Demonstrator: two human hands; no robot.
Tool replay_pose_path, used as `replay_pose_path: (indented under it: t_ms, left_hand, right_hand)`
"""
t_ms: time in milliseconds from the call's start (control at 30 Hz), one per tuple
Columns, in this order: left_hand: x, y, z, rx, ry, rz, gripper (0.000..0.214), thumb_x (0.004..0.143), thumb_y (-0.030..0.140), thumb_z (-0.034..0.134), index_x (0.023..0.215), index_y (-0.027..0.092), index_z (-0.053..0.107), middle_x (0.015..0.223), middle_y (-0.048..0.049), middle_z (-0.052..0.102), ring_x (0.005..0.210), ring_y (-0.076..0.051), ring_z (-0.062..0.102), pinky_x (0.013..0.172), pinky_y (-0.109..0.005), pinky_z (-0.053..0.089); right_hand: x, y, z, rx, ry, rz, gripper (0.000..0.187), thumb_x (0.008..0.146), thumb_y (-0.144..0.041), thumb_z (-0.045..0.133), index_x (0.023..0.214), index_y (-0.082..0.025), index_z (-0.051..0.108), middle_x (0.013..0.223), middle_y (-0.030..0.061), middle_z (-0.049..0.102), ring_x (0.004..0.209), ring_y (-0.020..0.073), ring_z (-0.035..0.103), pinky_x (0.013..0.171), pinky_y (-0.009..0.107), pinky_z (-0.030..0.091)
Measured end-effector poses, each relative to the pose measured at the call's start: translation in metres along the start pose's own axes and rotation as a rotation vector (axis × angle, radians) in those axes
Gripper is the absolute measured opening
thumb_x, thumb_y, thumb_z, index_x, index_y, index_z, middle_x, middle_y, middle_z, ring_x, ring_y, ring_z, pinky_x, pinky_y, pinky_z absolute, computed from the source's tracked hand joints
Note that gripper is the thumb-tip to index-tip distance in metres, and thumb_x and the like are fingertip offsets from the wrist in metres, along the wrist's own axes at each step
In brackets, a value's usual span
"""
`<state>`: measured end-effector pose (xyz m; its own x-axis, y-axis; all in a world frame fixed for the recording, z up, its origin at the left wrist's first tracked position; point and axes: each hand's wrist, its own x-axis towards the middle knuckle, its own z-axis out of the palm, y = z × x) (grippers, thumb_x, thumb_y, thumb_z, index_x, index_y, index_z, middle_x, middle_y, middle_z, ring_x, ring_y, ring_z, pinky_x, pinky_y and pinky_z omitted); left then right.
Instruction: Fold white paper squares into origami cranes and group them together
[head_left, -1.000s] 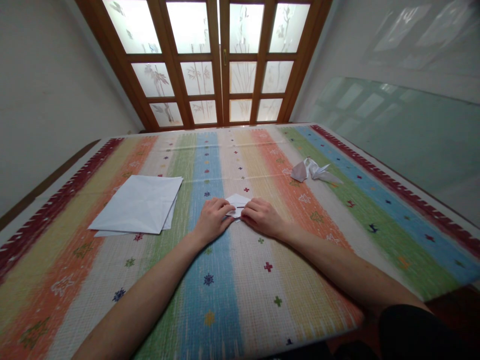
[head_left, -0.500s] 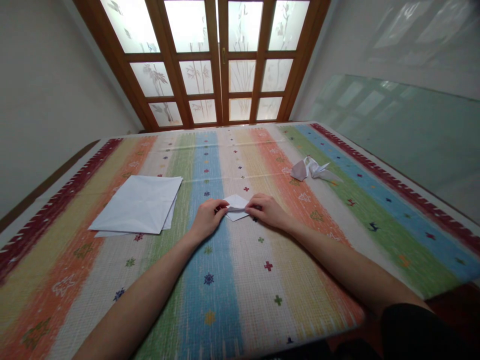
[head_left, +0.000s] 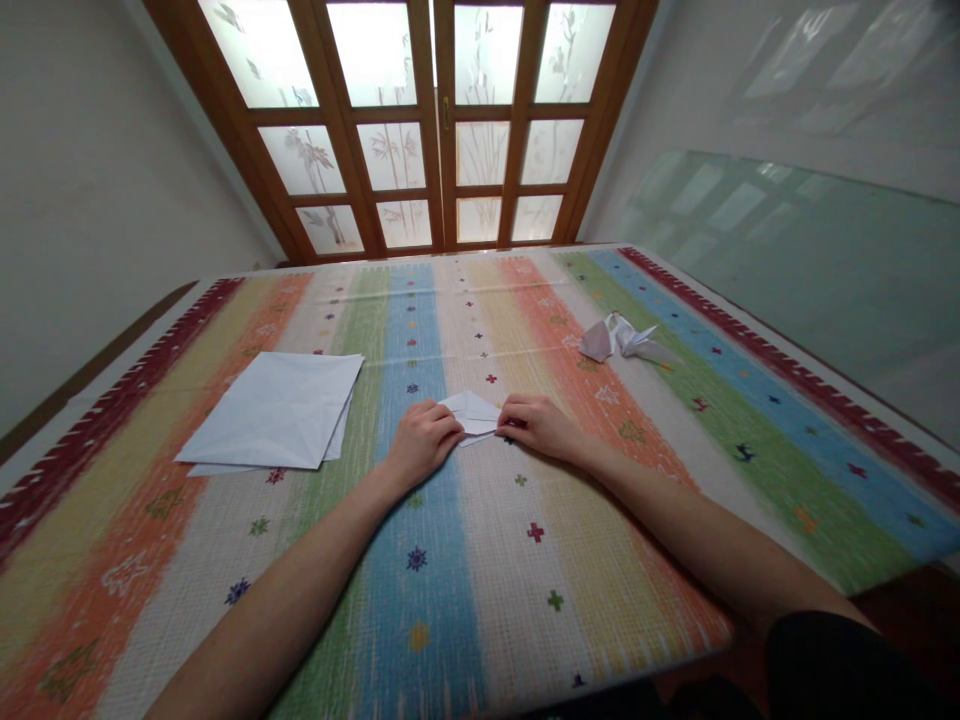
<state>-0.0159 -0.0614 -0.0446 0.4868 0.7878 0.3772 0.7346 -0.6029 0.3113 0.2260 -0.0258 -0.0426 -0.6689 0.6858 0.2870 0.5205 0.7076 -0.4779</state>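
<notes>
Striped cloth [head_left: 416, 620] is spread beneath the work. At its middle, a folded white paper [head_left: 471, 408] is pinched at opposite ends, the grip closed on it by both left hand [head_left: 426, 440] and right hand [head_left: 541, 425]. Layers are probably best kept aligned while the crease is pressed evenly. Its far side is peaked, its near edge layered. Leftward, white sheets [head_left: 270, 410] are stacked; rightward, a folded paper bird [head_left: 634, 343] is set.

Head cam, single view. Mounted above the near edge of the tablecloth [head_left: 465, 560], at 6 o'clock; faces 12, pitched down. Wide field. Left hand [head_left: 427, 438] and right hand [head_left: 538, 425] at middle range, just below frame centre; forearms [head_left: 300, 575] enter from 7 and 4. Glazed doors [head_left: 445, 200] farthest, at 12; left wall [head_left: 90, 180] at 10, right wall [head_left: 847, 130] at 2.
</notes>
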Motion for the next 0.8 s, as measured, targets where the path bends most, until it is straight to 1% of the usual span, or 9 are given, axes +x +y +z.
replay_pose_path:
  t_ms: [133,333,400,467,567,667,800]
  left_hand:
    - [0.004,0.001,-0.001,-0.081,-0.03,-0.074,0.014,0.088,0.025,0.061,0.078,0.02,0.068,0.082,-0.0037,0.066,0.082,-0.019,0.059,0.079,-0.034,0.045]
    - [0.006,0.002,-0.002,-0.157,-0.002,-0.168,0.015,0.088,0.023,0.058,0.075,0.018,0.062,0.076,-0.0026,0.062,0.075,-0.018,0.057,0.073,-0.031,0.045]
    - [0.006,0.002,-0.002,-0.157,0.006,-0.173,0.015,0.088,0.023,0.058,0.075,0.017,0.06,0.076,-0.0025,0.062,0.074,-0.017,0.057,0.072,-0.031,0.045]
    - [0.005,0.002,-0.002,-0.135,0.009,-0.161,0.015,0.088,0.023,0.058,0.074,0.018,0.06,0.075,-0.0027,0.062,0.075,-0.018,0.056,0.072,-0.031,0.045]
    - [0.004,0.002,-0.001,-0.086,0.017,-0.118,0.015,0.088,0.023,0.059,0.074,0.018,0.06,0.077,-0.0035,0.063,0.077,-0.019,0.057,0.076,-0.033,0.045]
    - [0.002,0.002,0.0,-0.07,0.044,-0.095,0.014,0.088,0.024,0.059,0.076,0.018,0.061,0.079,-0.0043,0.064,0.081,-0.02,0.057,0.077,-0.035,0.045]
    - [-0.001,0.0,0.001,-0.036,0.107,-0.099,0.01,0.087,0.02,0.057,0.082,0.02,0.066,0.085,-0.0054,0.063,0.086,-0.021,0.056,0.08,-0.036,0.046]
  right_hand:
    - [-0.002,-0.001,-0.005,-0.006,-0.039,0.053,0.012,0.088,-0.023,0.062,0.08,-0.016,0.069,0.08,0.004,0.062,0.072,0.0141,0.058,0.067,0.025,0.042]
    - [-0.01,0.001,-0.012,-0.005,-0.023,0.113,0.011,0.088,-0.024,0.063,0.081,-0.015,0.064,0.08,0.0039,0.061,0.073,0.0147,0.057,0.067,0.026,0.043]
    - [-0.012,0.002,-0.012,-0.01,-0.004,0.109,0.011,0.089,-0.023,0.06,0.082,-0.015,0.064,0.08,0.0043,0.061,0.074,0.0149,0.057,0.068,0.026,0.043]
    - [-0.014,0.003,-0.013,-0.006,0.022,0.107,0.007,0.088,-0.022,0.061,0.088,-0.016,0.064,0.083,0.0044,0.062,0.073,0.0146,0.057,0.068,0.027,0.043]
    - [-0.015,0.001,-0.013,-0.002,0.055,0.125,0.013,0.085,-0.023,0.065,0.096,-0.017,0.063,0.084,0.004,0.063,0.071,0.0142,0.056,0.066,0.026,0.043]
    - [-0.014,0.001,-0.012,0.021,0.069,0.122,0.008,0.086,-0.024,0.063,0.087,-0.016,0.063,0.081,0.0037,0.062,0.071,0.0142,0.056,0.065,0.026,0.043]
    - [-0.013,0.001,-0.011,0.034,0.066,0.086,0.011,0.089,-0.023,0.059,0.081,-0.017,0.064,0.08,0.0042,0.063,0.073,0.0146,0.057,0.067,0.026,0.043]
